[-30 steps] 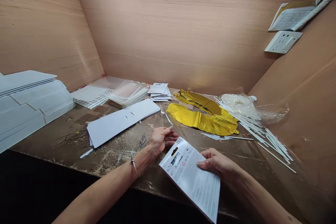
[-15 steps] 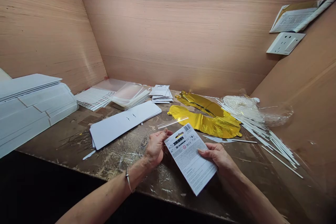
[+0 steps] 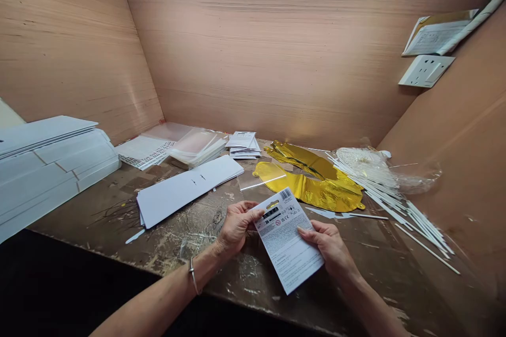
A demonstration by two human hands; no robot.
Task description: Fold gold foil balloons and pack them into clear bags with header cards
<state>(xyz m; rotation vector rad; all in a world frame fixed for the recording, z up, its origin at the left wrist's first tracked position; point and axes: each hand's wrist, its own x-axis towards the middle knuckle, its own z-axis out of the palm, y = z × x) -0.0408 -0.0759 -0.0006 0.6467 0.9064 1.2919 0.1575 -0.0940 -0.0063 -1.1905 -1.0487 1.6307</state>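
Between my hands is a white printed card (image 3: 290, 247) with a hang hole, a barcode and fine print, tilted over the table. My left hand (image 3: 236, 226) grips its upper left edge, thumb lying on the print. On the right edge, my right hand (image 3: 328, 245) pinches the card with its thumb on the face; its other fingers are hidden behind. Just past the card's top edge shows a clear plastic flap (image 3: 259, 181) with a shiny edge; I cannot tell whether it is joined to the card. Gold foil balloons (image 3: 328, 192) lie flat behind it.
White sticks (image 3: 425, 226) and a clear bag (image 3: 367, 166) lie at the right. Long white card strips (image 3: 190, 189) rest left of centre. Behind are stacked printed cards (image 3: 242, 142) and clear plastic sleeves (image 3: 197, 145). White folded card (image 3: 51, 163) piles up far left. Wooden panels (image 3: 256, 58) enclose the table.
My left hand has shifted onto the card, its thumb now over the printed face near the top. The card has turned slightly. The view has tilted up a little.
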